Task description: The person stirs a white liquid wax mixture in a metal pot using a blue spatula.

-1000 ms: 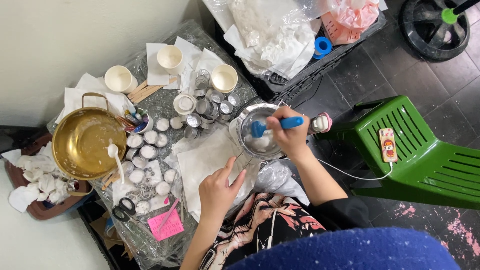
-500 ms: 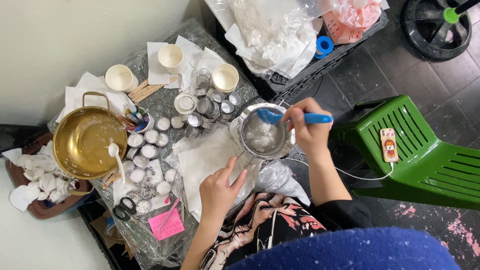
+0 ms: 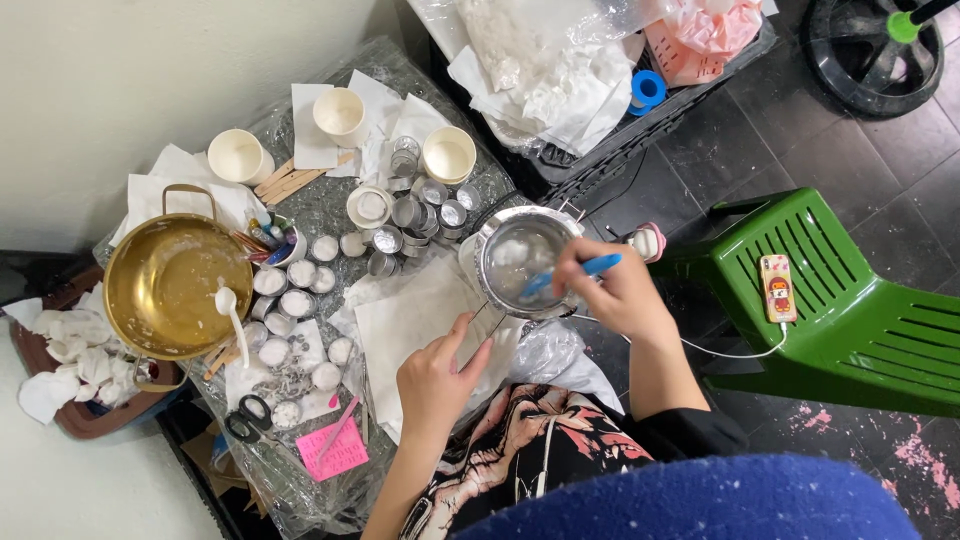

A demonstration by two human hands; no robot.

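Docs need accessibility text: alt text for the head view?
Seen from above, the right hand stirs a small metal pot with a blue spatula while the left hand holds its handle, beside a cluttered table with a brass pot.

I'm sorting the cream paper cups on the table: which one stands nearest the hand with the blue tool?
The cream cup right of the small tins, just above the steel strainer where the right hand works. The other two stand farther left.

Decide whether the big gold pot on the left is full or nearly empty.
Nearly empty: the gold pot shows its bare shiny bottom with only white smears, and a white spoon leans on its rim.
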